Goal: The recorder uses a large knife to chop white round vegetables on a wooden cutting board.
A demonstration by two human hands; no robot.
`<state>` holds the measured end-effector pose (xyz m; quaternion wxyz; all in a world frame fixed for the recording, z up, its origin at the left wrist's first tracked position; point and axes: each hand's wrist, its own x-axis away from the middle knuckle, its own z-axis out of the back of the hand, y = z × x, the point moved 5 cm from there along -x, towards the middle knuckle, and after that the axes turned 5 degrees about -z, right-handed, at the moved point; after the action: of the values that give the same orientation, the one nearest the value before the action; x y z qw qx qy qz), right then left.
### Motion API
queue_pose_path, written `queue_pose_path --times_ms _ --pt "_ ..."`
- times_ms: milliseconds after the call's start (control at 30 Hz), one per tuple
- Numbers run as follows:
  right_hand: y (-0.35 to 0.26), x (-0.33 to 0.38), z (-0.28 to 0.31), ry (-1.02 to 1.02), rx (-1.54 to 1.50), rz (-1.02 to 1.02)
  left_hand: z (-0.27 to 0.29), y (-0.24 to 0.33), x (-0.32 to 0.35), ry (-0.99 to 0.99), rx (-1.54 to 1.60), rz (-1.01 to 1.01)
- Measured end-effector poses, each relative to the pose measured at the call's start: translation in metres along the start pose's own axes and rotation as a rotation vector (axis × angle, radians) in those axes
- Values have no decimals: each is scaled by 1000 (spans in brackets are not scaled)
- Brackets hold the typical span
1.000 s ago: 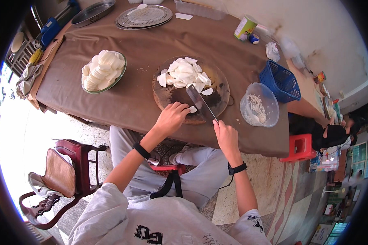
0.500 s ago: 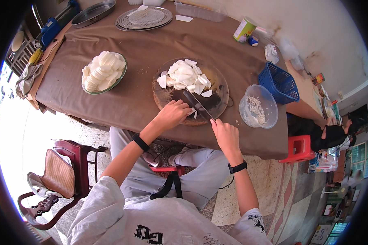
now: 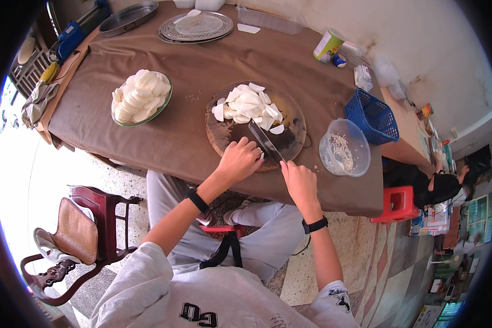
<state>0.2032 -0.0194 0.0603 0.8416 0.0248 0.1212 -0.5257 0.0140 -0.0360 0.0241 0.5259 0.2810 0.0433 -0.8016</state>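
Observation:
My right hand (image 3: 299, 179) grips the handle of a knife (image 3: 267, 143), whose dark blade points up and left over a round wooden chopping board (image 3: 292, 117). At the board's near edge, my left hand (image 3: 241, 158) is closed, its curled fingertips beside the blade. A small bit of white slice (image 3: 262, 156) shows at those fingertips; the rest is hidden under the hand. Beyond the blade lies a heap of cut white slices (image 3: 247, 103). To the left, a green-rimmed bowl (image 3: 168, 102) is piled with larger round white slices (image 3: 139, 95).
A clear plastic tub (image 3: 333, 164) with white crumbly bits stands right of the board, near a blue basket (image 3: 387, 133). Metal trays (image 3: 195, 26), a round pan (image 3: 127, 21) and a green-white can (image 3: 327, 45) sit farther back. A wooden chair (image 3: 106, 218) is at left, a red stool (image 3: 394, 203) at right.
My left hand has shifted slightly right and nearer me, covering most of the small white strips that showed beside it. The knife blade has turned to show more of its face.

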Motion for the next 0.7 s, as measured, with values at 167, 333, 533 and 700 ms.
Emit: queue_pose_path --times_ms 167,333,533,700 --pt "-3 0 1 1 -5 -7 -15 13 -1 -29 -58 15" --pt "-2 2 -3 18 -1 -3 -18 5 0 -29 -87 34" --pt "1 2 -4 26 1 9 -8 5 3 2 -29 68" --pt "-4 3 -1 22 15 37 -7 7 8 29 -14 132"
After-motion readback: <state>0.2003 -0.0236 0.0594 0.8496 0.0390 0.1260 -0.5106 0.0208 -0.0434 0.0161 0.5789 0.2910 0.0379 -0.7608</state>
